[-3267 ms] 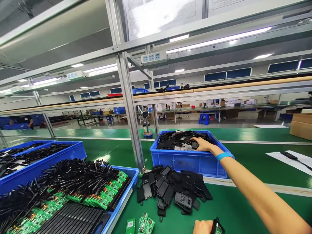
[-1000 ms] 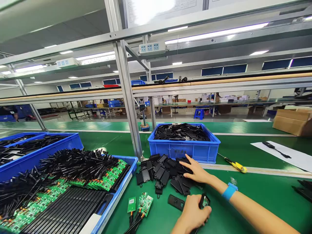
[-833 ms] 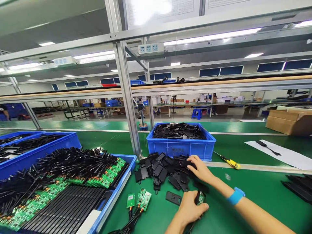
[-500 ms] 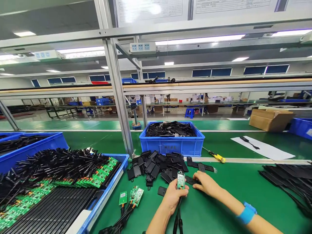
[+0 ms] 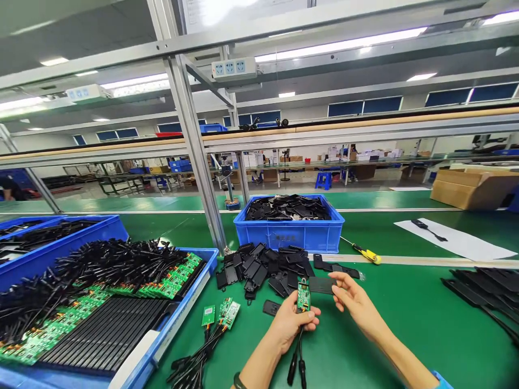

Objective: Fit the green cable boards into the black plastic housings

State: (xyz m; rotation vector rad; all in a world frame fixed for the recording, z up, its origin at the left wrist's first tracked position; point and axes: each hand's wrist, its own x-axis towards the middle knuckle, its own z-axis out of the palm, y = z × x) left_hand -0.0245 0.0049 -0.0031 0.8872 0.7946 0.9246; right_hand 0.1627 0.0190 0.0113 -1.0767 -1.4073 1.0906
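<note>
My left hand is closed around a green circuit board with black cables hanging down below it. Parts of a dark casing may show round the board, but I cannot tell for sure. Thumb and fingers of my right hand pinch a flat black plastic cover by its right end, its other end close beside the board. A heap of black plastic covers lies just beyond my hands. One loose cover rests left of the board. Several cabled circuit boards lie further left on the green table.
A blue bin full of black parts stands behind the heap. At left, a blue tray holds many cabled boards. A yellow-handled screwdriver lies right of the bin. A paper sheet and finished-looking black units are at right.
My right hand has lifted a black cover off the table and brought it up beside the board. The board in my left hand is turned slightly. The camera view has tilted.
</note>
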